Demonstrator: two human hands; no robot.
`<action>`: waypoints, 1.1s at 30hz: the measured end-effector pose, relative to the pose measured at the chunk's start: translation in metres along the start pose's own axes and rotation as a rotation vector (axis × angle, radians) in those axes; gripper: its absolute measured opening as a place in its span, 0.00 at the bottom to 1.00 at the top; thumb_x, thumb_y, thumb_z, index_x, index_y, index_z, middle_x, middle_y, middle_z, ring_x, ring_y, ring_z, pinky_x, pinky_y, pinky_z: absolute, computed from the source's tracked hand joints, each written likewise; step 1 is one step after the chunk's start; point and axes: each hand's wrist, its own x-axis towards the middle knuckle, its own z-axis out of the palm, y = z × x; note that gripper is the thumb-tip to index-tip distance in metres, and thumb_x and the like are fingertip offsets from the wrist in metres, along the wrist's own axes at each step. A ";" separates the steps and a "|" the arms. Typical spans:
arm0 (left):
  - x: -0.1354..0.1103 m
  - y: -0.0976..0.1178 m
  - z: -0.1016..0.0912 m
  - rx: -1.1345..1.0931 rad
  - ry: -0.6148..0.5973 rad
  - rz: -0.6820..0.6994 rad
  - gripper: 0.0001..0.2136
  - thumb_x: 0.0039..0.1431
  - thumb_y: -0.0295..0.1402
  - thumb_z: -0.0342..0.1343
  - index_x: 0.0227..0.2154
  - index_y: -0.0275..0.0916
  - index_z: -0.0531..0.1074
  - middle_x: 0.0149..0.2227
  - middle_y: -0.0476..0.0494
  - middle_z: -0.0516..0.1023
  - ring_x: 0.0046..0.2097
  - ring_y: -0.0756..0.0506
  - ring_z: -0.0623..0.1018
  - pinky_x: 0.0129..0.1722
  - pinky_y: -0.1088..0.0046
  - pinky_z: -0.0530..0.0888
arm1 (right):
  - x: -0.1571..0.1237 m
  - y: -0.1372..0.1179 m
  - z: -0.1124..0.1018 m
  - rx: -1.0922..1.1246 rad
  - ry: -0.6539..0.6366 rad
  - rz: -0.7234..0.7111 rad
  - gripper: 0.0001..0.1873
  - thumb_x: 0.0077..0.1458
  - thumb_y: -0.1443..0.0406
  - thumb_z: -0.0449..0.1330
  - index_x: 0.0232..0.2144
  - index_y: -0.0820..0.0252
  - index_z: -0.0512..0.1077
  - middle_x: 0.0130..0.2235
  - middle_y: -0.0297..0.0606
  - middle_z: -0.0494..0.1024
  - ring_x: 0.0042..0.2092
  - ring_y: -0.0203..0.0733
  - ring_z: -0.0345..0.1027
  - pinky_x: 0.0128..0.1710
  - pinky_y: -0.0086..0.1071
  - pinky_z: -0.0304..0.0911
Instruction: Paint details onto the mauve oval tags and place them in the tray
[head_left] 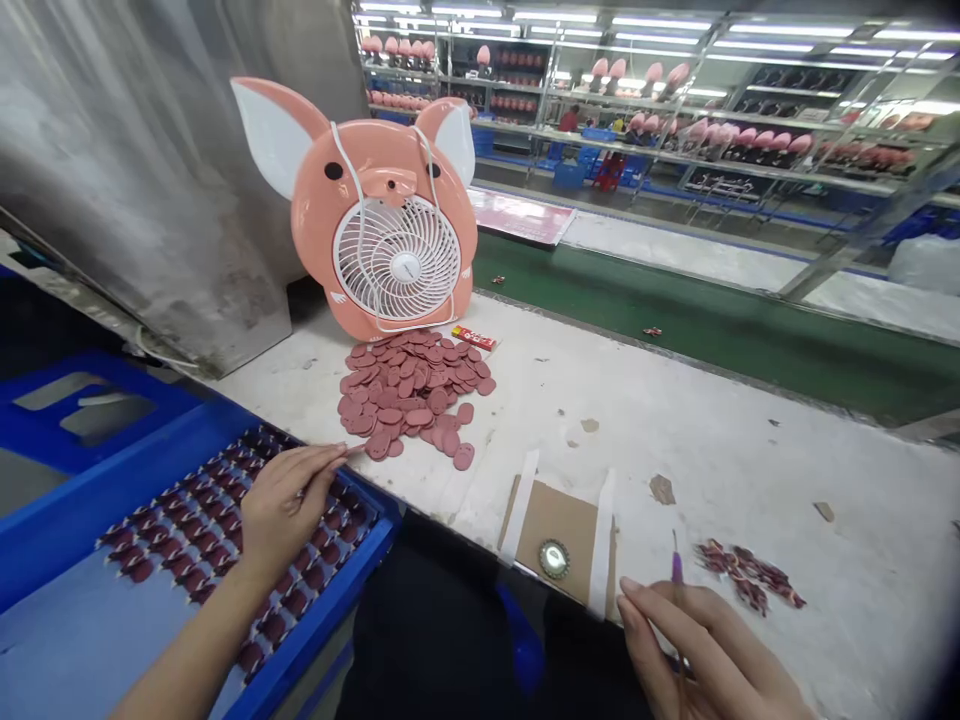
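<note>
Now | left hand [286, 500]: fingertips pinched on thin, flat reddish-brown piece [355, 450], jutting past them beside reddish-brown oval-disc heap [412, 385] | right hand [709, 635]: fingers closed around slender purple-handled tool [677, 569]

A factory hall can be recognised here: a green conveyor belt [600, 295] is laid along a white workbench [705, 430], and behind it metal racks [750, 165] are loaded with rows of pink pieces [765, 138]. The place is lit by long tube lamps [787, 30]. Many similar small parts [202, 520] are arranged in a blue crate [112, 490].
</note>
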 end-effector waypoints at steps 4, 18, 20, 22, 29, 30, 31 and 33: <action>0.000 0.066 -0.003 -0.065 0.053 -0.171 0.07 0.62 0.31 0.58 0.40 0.39 0.79 0.39 0.41 0.85 0.40 0.41 0.82 0.45 0.64 0.77 | 0.015 -0.013 0.012 0.173 0.018 0.101 0.10 0.58 0.76 0.62 0.42 0.64 0.75 0.33 0.39 0.73 0.32 0.36 0.71 0.30 0.26 0.69; -0.014 0.200 0.032 -1.510 -1.271 -1.066 0.19 0.38 0.49 0.73 0.26 0.37 0.82 0.23 0.45 0.82 0.25 0.52 0.78 0.25 0.82 0.72 | 0.033 -0.019 0.001 0.955 -0.412 0.523 0.03 0.59 0.65 0.66 0.35 0.59 0.80 0.29 0.34 0.77 0.31 0.33 0.70 0.34 0.25 0.66; -0.019 0.199 0.039 -1.587 -1.409 -1.063 0.20 0.35 0.49 0.74 0.23 0.35 0.81 0.22 0.45 0.81 0.23 0.53 0.78 0.23 0.84 0.71 | 0.031 -0.020 -0.006 0.954 -0.465 0.528 0.05 0.60 0.64 0.65 0.38 0.58 0.80 0.30 0.35 0.77 0.32 0.34 0.71 0.35 0.26 0.67; -0.026 0.199 0.042 -1.639 -1.435 -1.088 0.19 0.36 0.47 0.74 0.23 0.35 0.81 0.23 0.44 0.82 0.23 0.53 0.78 0.20 0.86 0.70 | 0.026 -0.021 -0.009 0.980 -0.444 0.555 0.11 0.60 0.63 0.66 0.45 0.56 0.79 0.33 0.36 0.78 0.34 0.35 0.72 0.37 0.27 0.68; -0.039 0.198 0.033 -1.610 -1.140 -1.423 0.16 0.41 0.44 0.73 0.31 0.39 0.82 0.26 0.44 0.82 0.24 0.51 0.77 0.14 0.87 0.68 | -0.009 -0.007 0.003 0.715 -0.113 0.629 0.17 0.71 0.64 0.49 0.58 0.49 0.68 0.34 0.32 0.77 0.29 0.32 0.70 0.29 0.25 0.70; -0.037 0.198 0.031 -1.568 -1.089 -1.458 0.17 0.43 0.45 0.72 0.31 0.38 0.82 0.25 0.45 0.81 0.24 0.52 0.76 0.14 0.87 0.68 | -0.013 -0.006 0.007 0.642 -0.086 0.599 0.16 0.72 0.63 0.48 0.56 0.51 0.70 0.32 0.33 0.77 0.29 0.33 0.69 0.29 0.26 0.69; -0.035 0.198 0.029 -1.525 -1.039 -1.484 0.17 0.44 0.45 0.71 0.32 0.37 0.83 0.25 0.45 0.80 0.24 0.52 0.74 0.14 0.86 0.68 | -0.017 -0.004 0.010 0.585 -0.078 0.570 0.16 0.72 0.62 0.48 0.55 0.52 0.71 0.32 0.34 0.76 0.31 0.34 0.70 0.30 0.27 0.69; -0.031 0.199 0.026 -1.467 -0.952 -1.508 0.18 0.45 0.46 0.70 0.34 0.36 0.83 0.26 0.46 0.77 0.26 0.52 0.72 0.14 0.85 0.69 | -0.020 -0.004 0.017 0.527 -0.090 0.516 0.15 0.71 0.60 0.49 0.51 0.54 0.73 0.35 0.37 0.77 0.35 0.37 0.70 0.33 0.30 0.68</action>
